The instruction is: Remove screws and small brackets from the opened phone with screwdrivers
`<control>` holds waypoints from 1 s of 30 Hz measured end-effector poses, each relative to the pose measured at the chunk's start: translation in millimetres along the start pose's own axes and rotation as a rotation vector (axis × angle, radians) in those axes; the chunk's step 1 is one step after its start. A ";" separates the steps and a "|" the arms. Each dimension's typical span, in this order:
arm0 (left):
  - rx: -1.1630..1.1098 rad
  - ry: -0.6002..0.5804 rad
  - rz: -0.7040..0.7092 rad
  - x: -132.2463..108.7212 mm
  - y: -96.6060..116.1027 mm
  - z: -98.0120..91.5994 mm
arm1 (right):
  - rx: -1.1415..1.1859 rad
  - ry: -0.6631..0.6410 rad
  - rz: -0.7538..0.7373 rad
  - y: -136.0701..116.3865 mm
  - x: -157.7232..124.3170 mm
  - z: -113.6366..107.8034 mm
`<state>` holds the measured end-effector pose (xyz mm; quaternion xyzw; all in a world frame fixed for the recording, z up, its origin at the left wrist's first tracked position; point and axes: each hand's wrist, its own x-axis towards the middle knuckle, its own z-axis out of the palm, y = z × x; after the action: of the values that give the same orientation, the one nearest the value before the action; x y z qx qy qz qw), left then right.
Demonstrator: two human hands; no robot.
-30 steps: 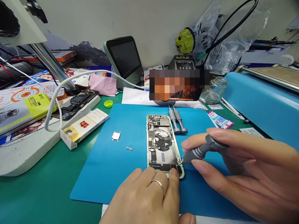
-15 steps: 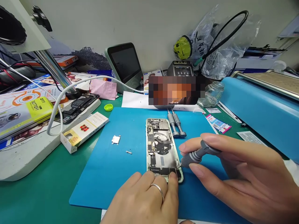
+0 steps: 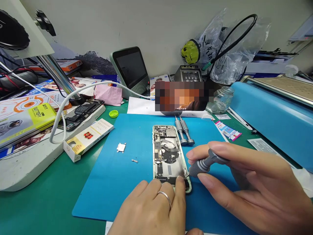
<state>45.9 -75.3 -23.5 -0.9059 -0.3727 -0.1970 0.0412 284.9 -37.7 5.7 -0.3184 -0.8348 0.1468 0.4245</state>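
Note:
An opened phone (image 3: 174, 168) with bare inner parts lies upright in view on the blue mat (image 3: 102, 182). My left hand (image 3: 154, 205), a ring on one finger, rests across the phone's lower end, its index fingertip pressing near the bottom right corner; its fingers are extended. A grey screwdriver (image 3: 201, 165) is pinched between the thumb and fingers of my right hand (image 3: 249, 179), its tip at the phone's lower right edge. Two more screwdrivers (image 3: 183, 130) lie beside the phone's upper right. A small metal plate (image 3: 121, 147) and a tiny bracket (image 3: 134, 161) sit to the left.
A cigarette box (image 3: 89, 140), a green cap (image 3: 113, 114) and a second opened phone (image 3: 81, 114) are at the left. Behind the mat stand a screen device (image 3: 130, 67) and a glass jar (image 3: 223, 98). A blue machine (image 3: 274, 114) occupies the right.
My left index fingertip has shifted slightly up the phone. The screwdriver tip stays at the phone's lower right edge, with the right hand barely moved.

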 end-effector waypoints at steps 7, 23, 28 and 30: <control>0.009 -0.022 0.020 1.1 -1.2 -0.8 | -0.008 -0.002 -0.010 -1.6 3.9 -2.0; 0.009 -0.071 0.034 -2.1 -2.9 -0.1 | -0.008 0.010 -0.002 -1.5 1.7 2.5; -0.016 -0.109 0.036 -1.5 -3.0 -1.9 | 0.007 0.012 0.011 -2.4 3.4 3.8; -0.012 -0.116 0.036 -1.6 -2.9 -2.2 | 0.008 0.030 0.019 -3.7 3.9 4.5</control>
<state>42.1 -74.7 -22.4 -0.9226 -0.3568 -0.1457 0.0178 278.1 -37.9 7.4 -0.3269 -0.8245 0.1496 0.4370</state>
